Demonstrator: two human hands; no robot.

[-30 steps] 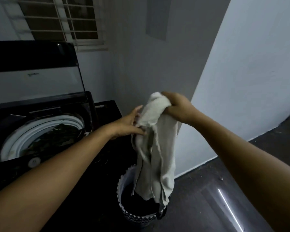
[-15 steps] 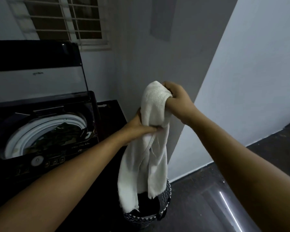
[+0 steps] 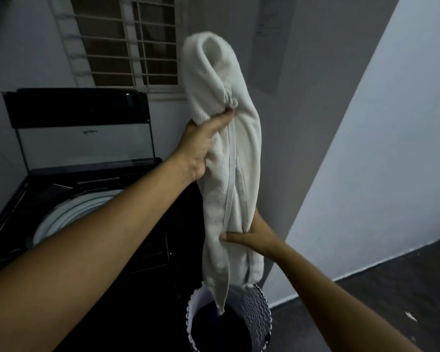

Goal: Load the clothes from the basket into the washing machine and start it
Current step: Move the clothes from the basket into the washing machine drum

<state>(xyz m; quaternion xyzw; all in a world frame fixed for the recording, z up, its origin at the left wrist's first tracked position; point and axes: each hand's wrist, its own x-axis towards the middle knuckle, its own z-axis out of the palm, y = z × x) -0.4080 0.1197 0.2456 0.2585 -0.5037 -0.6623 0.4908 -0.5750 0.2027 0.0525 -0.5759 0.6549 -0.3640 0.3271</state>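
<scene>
Grey-walled corner; washer (image 3: 59,219) open at lower left. I note left hand (image 3: 203,146) gripping towel (image 3: 229,174) high, right hand (image 3: 252,237) gripping it lower, likely to clear basket (image 3: 254,308).

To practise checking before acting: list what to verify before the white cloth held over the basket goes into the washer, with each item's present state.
1. The washer lid is raised: ok.
2. The left hand grips the white cloth near its top: ok.
3. The right hand pinches it lower down: ok.
4. The cloth's tip is clear of the basket: cannot tell; it hangs over the opening.
5. Room in the drum: cannot tell; the left arm hides most of it.
</scene>
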